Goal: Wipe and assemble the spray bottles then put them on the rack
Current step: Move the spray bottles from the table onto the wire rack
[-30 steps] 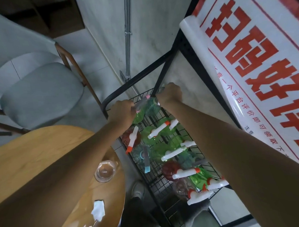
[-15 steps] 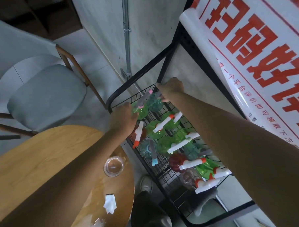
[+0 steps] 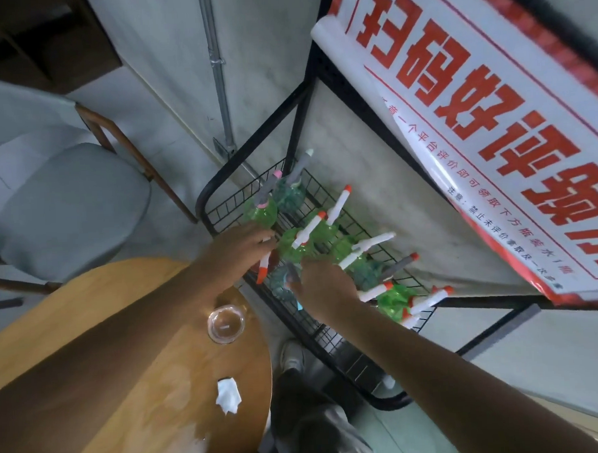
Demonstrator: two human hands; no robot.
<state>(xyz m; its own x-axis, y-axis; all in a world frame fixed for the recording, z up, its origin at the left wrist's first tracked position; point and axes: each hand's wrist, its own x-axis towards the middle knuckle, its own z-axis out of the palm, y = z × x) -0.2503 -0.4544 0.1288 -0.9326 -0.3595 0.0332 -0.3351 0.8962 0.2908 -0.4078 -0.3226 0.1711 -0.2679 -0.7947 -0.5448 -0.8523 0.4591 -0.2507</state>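
Inside the wire rack (image 3: 236, 200), green and teal spray bottles (image 3: 325, 230) stood crowded. Both hands reached among them: the left hand (image 3: 238, 247) touched one, fingers loosely curled; the right hand's (image 3: 322, 287) grip was hidden.

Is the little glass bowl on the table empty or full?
Empty, it seems. The glass bowl sits upright on the wooden table, and only clear glass shows inside.

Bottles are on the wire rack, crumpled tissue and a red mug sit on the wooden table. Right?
Not quite. In the head view the spray bottles are on the wire rack and the crumpled tissue lies on the wooden table, but the vessel beside it is a clear glass cup, not a red mug.
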